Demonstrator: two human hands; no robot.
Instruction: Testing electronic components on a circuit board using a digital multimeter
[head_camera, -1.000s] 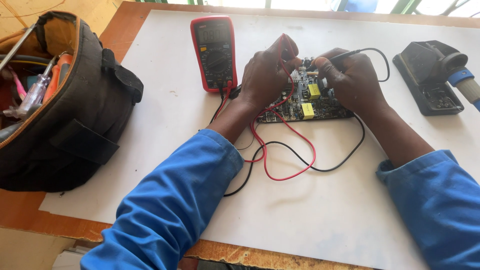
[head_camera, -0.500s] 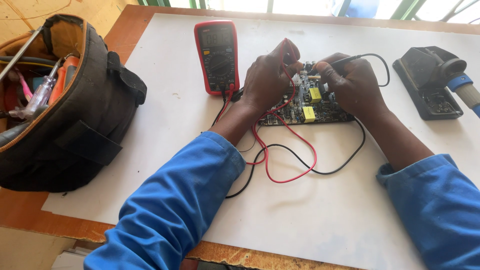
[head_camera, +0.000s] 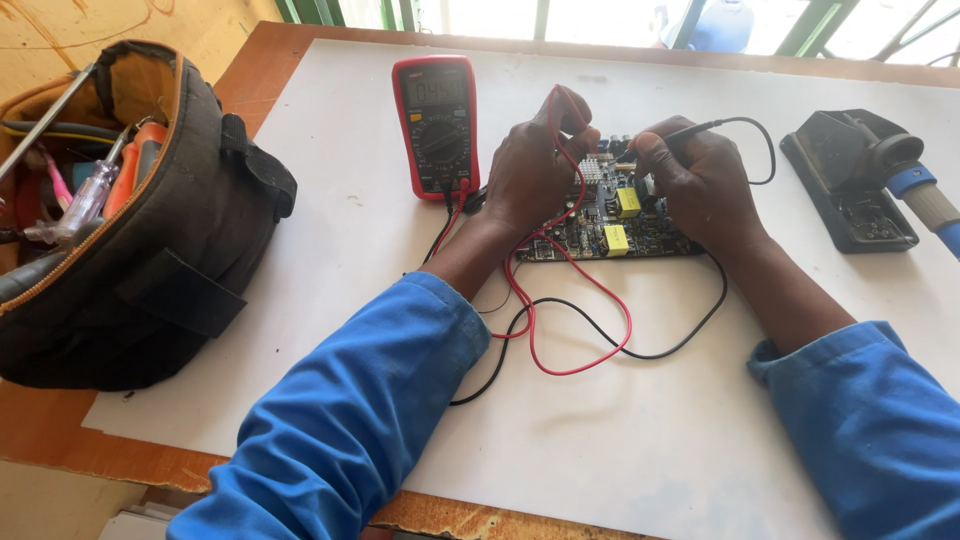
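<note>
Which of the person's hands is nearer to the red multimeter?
The left hand. It sits just right of the multimeter, almost beside it. The right hand lies farther right, over the circuit board.

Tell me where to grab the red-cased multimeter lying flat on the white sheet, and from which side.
Grip the red-cased multimeter across its long side edges, near the upper half by the display, coming down from above. It lies flat, face up, and the red and black leads plug in at its near end beside the left hand, so that end looks crowded.

Looped leads (head_camera: 560, 330) before board (head_camera: 610, 225)
</note>
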